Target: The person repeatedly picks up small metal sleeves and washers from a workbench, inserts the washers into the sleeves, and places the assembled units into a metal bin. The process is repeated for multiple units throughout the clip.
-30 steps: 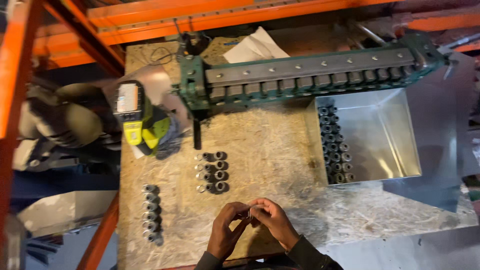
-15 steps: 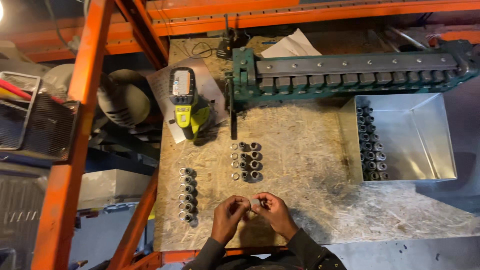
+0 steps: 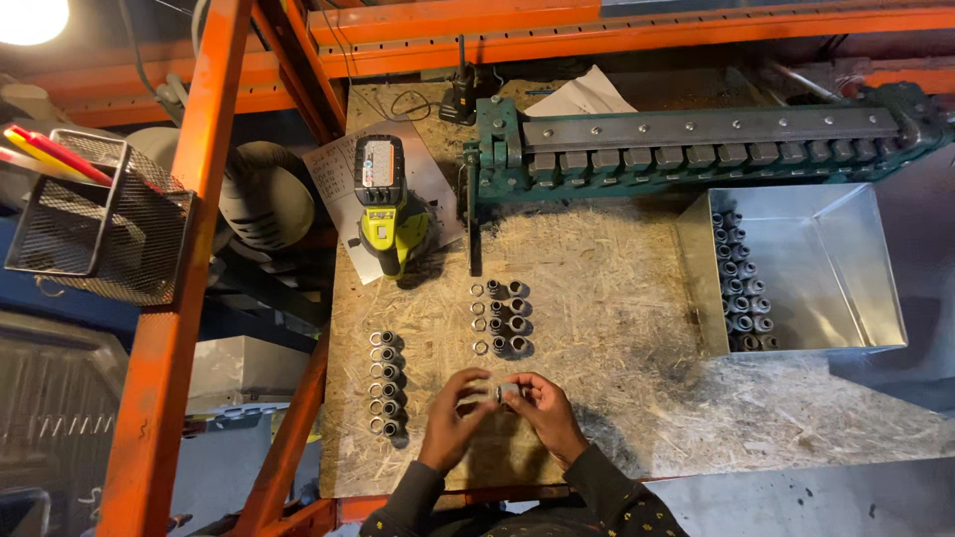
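A chipboard counter [image 3: 617, 298] carries a green bench machine [image 3: 696, 149] at its far edge and a metal tray [image 3: 836, 268] of fittings on the right. At the near edge, the left hand [image 3: 453, 418] and right hand [image 3: 542, 413] meet, fingertips pinching one small metal fitting [image 3: 505, 391] between them, just near of the loose fittings [image 3: 502, 318].

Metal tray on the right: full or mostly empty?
Mostly empty. The metal tray holds small metal fittings only in a couple of rows along its left wall; the rest of its floor is bare sheet metal.
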